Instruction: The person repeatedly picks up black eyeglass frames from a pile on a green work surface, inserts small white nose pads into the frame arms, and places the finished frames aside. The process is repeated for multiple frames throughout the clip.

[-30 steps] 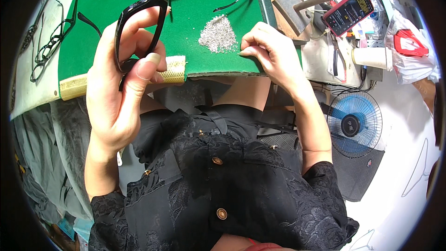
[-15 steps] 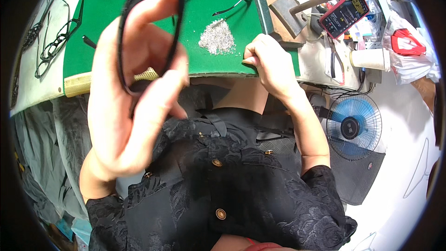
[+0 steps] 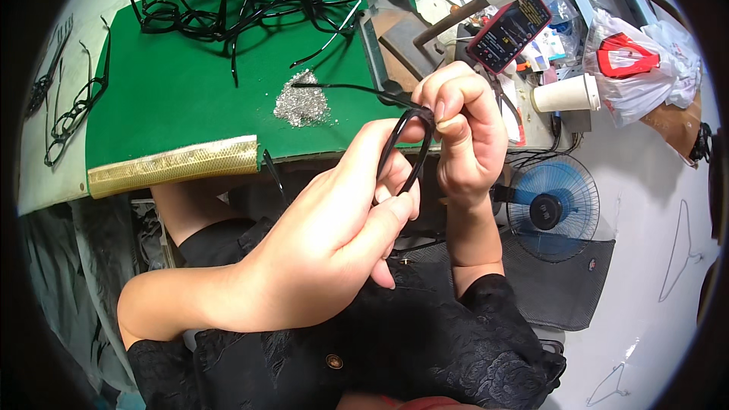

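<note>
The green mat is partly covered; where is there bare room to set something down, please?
Bare green mat lies left of the silvery heap, between the tangled black frames and the gold strip. Crowded: under those frames, beside the metal stand, around the right hand.

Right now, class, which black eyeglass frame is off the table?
The eyeglass frame held by the left hand and right hand; the other frames lie on the table.

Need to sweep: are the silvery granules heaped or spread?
Heaped: the silvery granules form one mound on the green mat, strays around it.
</note>
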`<action>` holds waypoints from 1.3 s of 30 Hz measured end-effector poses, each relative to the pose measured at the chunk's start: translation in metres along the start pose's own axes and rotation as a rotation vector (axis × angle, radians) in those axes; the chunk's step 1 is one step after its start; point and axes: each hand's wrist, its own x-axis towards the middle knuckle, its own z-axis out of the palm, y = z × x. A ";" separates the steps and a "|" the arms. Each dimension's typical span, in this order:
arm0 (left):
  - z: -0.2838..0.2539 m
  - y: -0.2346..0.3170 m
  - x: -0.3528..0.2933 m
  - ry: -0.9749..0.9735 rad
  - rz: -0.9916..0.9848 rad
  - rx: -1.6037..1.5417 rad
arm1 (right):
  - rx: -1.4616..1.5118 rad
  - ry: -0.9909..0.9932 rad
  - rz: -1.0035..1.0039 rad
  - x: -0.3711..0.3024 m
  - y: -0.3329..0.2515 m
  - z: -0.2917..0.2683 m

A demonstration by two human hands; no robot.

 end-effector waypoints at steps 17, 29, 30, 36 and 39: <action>0.000 -0.009 0.002 0.046 0.070 0.342 | 0.155 0.105 0.157 -0.006 -0.004 0.009; -0.003 0.001 -0.003 -0.011 -0.034 0.145 | 0.188 0.151 0.154 -0.006 -0.007 0.013; -0.004 0.002 -0.002 -0.021 -0.046 0.148 | 0.156 0.144 0.129 -0.006 -0.007 0.013; -0.007 0.010 -0.004 -0.072 -0.146 -0.034 | 0.100 0.115 0.124 -0.004 -0.007 0.007; -0.007 0.011 -0.003 -0.078 -0.162 -0.068 | 0.112 0.096 0.117 -0.003 -0.005 0.005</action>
